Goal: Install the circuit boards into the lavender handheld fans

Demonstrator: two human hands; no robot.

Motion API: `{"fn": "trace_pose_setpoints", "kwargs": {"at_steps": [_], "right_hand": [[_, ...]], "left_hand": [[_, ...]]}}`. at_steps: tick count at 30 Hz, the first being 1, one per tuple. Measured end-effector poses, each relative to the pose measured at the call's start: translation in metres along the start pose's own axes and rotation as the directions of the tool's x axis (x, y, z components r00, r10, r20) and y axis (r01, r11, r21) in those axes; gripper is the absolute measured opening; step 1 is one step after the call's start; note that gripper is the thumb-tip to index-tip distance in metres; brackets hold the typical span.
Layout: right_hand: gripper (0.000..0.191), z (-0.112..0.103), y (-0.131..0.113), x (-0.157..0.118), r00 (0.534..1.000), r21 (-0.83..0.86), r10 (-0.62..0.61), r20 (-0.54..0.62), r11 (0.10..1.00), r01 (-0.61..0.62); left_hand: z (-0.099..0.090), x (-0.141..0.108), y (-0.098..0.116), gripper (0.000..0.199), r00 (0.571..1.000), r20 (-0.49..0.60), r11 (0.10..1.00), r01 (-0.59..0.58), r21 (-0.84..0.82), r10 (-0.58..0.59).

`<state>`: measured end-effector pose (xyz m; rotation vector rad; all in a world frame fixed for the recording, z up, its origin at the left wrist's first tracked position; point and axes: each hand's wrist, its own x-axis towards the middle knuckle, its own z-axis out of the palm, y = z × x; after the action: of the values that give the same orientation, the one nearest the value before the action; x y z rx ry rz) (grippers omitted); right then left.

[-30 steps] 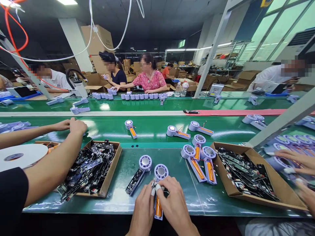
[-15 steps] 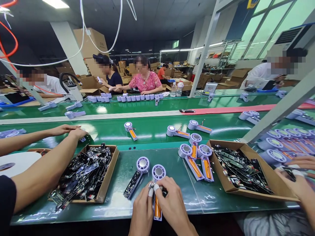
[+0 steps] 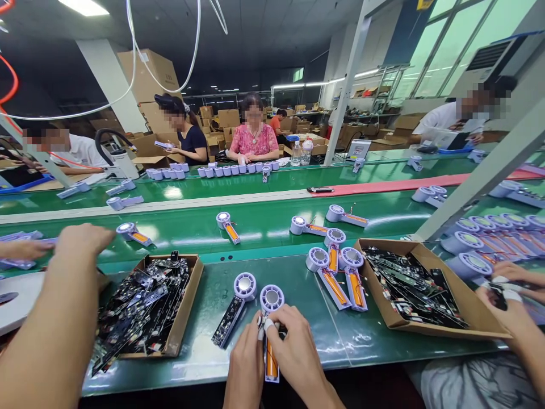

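A lilac handheld fan (image 3: 271,297) with an uncovered orange battery in its handle lies in front of me, handle toward me. My left hand (image 3: 247,355) is closed at the fan's neck from the left, its fingertips pinched. From the right, my right hand (image 3: 298,341) is closed at the same place, thumb and forefinger pressed together. White covers wrap some fingertips. What small part sits between the fingers is hidden. Just left of my hands lies another fan (image 3: 245,286) with a black circuit board (image 3: 229,321) along its handle.
Boxes of circuit boards stand left (image 3: 193,295) and right (image 3: 481,318). Several fans with orange batteries (image 3: 334,287) lie by the right box. More fans (image 3: 229,227) rest on the green conveyor (image 3: 264,218). Co-workers' arms reach in at left (image 3: 63,307) and right (image 3: 511,307).
My hands stay at the fan's neck, almost unmoved. The co-worker's arm at left has drawn back leftward, uncovering a fan on the conveyor. Across the line, a person has pulled an arm in.
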<state>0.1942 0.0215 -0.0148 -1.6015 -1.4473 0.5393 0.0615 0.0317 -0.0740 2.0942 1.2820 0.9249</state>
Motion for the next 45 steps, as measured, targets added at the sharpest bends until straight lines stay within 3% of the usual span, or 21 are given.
{"fn": "trace_pose_setpoints", "kwargs": {"at_steps": [7,14,20,26,32,37,45], "right_hand": [[0.023,-0.005,-0.007,0.004,0.994,-0.009,0.085,0.073,0.996,-0.085],[0.024,-0.004,-0.007,0.004,0.991,0.002,0.086,0.099,0.996,-0.087],[0.023,-0.007,-0.007,0.006,0.990,-0.038,0.074,0.118,0.997,-0.070],[0.024,-0.009,-0.007,0.010,0.988,-0.071,0.074,0.138,0.995,-0.065],[0.024,-0.009,-0.008,0.011,0.986,-0.060,0.098,0.136,0.994,-0.090],[0.024,-0.011,-0.010,0.011,0.984,-0.026,0.117,0.134,0.993,-0.114],[0.024,-0.009,-0.009,0.010,0.986,-0.008,0.120,0.120,0.993,-0.120]], "left_hand": [[0.004,0.001,-0.003,0.041,0.998,-0.045,0.999,-0.052,0.002,0.052],[0.006,0.002,-0.007,0.041,0.992,-0.091,0.995,-0.083,0.046,0.087],[0.004,0.003,-0.008,0.040,0.994,-0.046,0.994,-0.092,0.060,0.095],[0.009,0.000,-0.016,0.041,0.984,-0.119,0.990,-0.124,0.075,0.132],[0.001,0.005,0.001,0.039,1.000,-0.012,0.999,0.011,-0.038,-0.012],[-0.005,0.009,0.020,0.041,0.988,0.036,0.976,0.155,-0.150,-0.151],[-0.008,0.010,0.025,0.040,0.981,0.062,0.963,0.195,-0.189,-0.186]]}}
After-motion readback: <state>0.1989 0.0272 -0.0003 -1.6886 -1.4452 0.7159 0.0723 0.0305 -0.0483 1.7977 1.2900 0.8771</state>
